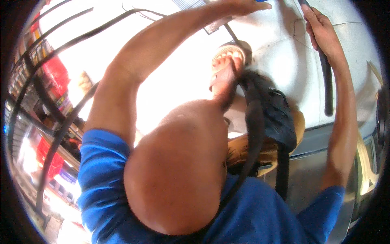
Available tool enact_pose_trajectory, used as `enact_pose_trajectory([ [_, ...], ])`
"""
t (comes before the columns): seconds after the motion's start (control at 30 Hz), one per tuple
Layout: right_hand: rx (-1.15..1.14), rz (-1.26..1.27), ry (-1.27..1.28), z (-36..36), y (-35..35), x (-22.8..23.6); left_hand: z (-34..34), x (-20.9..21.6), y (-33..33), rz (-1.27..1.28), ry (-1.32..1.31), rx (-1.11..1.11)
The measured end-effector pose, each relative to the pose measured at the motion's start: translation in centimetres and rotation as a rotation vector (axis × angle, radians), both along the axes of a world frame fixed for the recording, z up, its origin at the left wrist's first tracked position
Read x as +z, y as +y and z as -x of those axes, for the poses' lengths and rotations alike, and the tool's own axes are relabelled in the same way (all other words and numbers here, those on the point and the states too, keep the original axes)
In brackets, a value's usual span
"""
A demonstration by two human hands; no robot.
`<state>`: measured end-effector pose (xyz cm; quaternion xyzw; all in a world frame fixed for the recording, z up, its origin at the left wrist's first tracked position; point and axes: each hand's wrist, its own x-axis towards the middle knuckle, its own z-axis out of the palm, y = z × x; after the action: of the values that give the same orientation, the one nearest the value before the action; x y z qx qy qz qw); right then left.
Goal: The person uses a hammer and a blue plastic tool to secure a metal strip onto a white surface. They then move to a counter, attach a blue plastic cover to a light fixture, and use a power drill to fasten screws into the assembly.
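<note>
At the top edge my left hand (243, 6) is partly cut off; its thumb lies against something blue (262, 1), too little of which shows to name. My right hand (321, 30), at the upper right, is closed around a long black strip (326, 85). One end of the strip runs up past the frame's edge, the other hangs down beside my forearm. Between my arms are my bent knee (174, 175) and a sandalled foot (227, 65) on the pale floor. A grey, ridged piece (190, 4) lies near my left forearm.
Dark curved metal bars (61, 134) stand at the left, with red items (55, 73) and shelves behind them. A black bag with straps (272, 110) hangs by my leg. A grey metal panel (310, 162) and a cream curved frame (363, 166) are at the right.
</note>
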<state>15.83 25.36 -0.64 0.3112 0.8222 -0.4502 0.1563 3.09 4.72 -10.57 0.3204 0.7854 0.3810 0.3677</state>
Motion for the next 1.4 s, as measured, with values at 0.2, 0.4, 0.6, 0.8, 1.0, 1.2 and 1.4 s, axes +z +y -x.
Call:
enact_pose_trajectory([
  [0.2,-0.099,-0.044,0.069,-2.1,2.7,-0.1,1.0,2.4,1.8,-0.092,0.033,-0.025],
  [0.4,-0.151,0.051,0.035,-3.3,0.6,-0.1,-0.2,2.0,-0.4,-0.069,-0.01,0.02],
  [0.6,-0.167,0.008,0.116,-2.6,0.7,0.6,-0.2,2.3,-0.3,-0.009,0.058,-0.041],
  [0.8,-0.096,0.017,-0.06,0.8,-1.6,3.7,-0.5,0.6,-1.2,-0.088,0.041,0.011],
  [1.0,-0.053,0.113,-0.091,1.2,-2.5,4.3,-0.3,1.4,-1.0,-0.038,0.015,-0.027],
  [1.2,-0.262,0.149,0.11,-0.1,0.2,3.6,-0.8,0.7,0.0,-0.076,0.019,-0.026],
  [1.4,-0.098,0.021,-0.342,1.5,-2.5,3.5,-1.4,0.3,-2.0,0.022,0.057,-0.014],
])
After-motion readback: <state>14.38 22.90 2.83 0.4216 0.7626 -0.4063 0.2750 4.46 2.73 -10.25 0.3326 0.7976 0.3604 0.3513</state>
